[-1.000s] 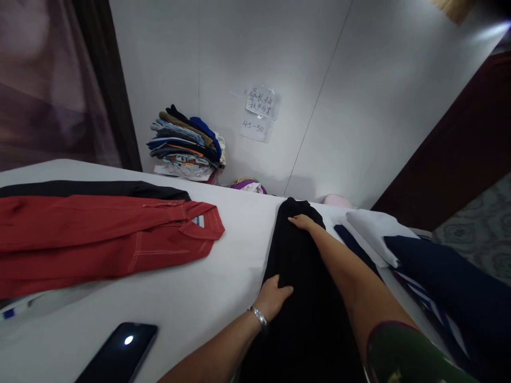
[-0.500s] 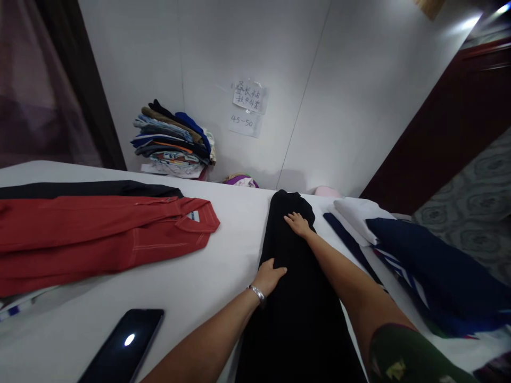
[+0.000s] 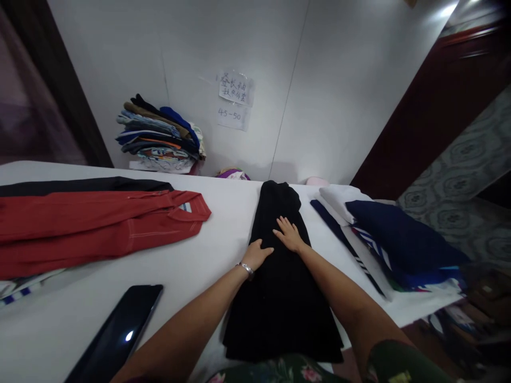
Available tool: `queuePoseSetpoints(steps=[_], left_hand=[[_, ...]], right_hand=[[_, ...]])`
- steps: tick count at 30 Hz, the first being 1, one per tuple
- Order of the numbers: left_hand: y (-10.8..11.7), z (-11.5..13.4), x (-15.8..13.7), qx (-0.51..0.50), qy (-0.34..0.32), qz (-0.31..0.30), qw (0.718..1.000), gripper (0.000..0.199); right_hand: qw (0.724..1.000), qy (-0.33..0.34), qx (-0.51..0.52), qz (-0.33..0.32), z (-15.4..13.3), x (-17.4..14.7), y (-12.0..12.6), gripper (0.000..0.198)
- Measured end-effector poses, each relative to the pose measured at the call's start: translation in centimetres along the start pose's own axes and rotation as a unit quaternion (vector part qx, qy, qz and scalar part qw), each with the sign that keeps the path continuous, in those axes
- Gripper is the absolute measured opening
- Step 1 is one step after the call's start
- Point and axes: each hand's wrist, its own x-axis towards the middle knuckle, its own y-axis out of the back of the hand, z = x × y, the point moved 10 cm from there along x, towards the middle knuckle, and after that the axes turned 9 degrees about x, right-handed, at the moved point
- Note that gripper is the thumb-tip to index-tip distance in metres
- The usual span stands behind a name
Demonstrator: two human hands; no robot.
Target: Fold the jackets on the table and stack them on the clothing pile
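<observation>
Where the white table (image 3: 223, 239) leaves room at nine o'clock, the black garment (image 3: 283, 303), folds indistinct, nears the twelve-o'clock edge. Atop it, the right hand (image 3: 290, 235) lies finger-spread, gripping nothing; the left hand (image 3: 254, 256), thumb apart, has partly hidden fingers, grip unclear.

garment (image 3: 279, 303) ctr tbl (image 3: 215, 234) | shirt (image 3: 99, 223) l | phone (image 3: 115, 335) near-l | clothes pile (image 3: 403, 244) r

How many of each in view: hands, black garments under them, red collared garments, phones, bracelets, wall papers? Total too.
Hands: 2
Black garment under them: 1
Red collared garment: 1
Phone: 1
Bracelet: 1
Wall papers: 2
Total: 8
</observation>
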Motion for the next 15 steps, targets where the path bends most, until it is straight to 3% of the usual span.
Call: queuePoseSetpoints(steps=[5,9,12,15], left_hand=[[1.3,0.8,-2.9,0.107,-0.023,0.005,0.994,0.051],[4.1,0.2,-6.0,0.222,-0.044,0.075,0.971,0.066],[4.9,-1.2,-7.5,0.206,-0.038,0.097,0.973,0.078],[4.1,-2.8,-7.8,0.137,0.001,0.055,0.989,0.089]], right_hand=[[0.997,-0.021,0.075,-0.021,-0.2,-3.0,-0.3,0.062],[0.994,0.022,0.103,-0.016,-0.7,-8.2,-0.8,0.068],[0.993,0.032,0.111,0.012,0.2,-11.3,-0.1,0.063],[0.986,-0.022,0.135,0.093,3.2,-12.2,2.3,0.063]])
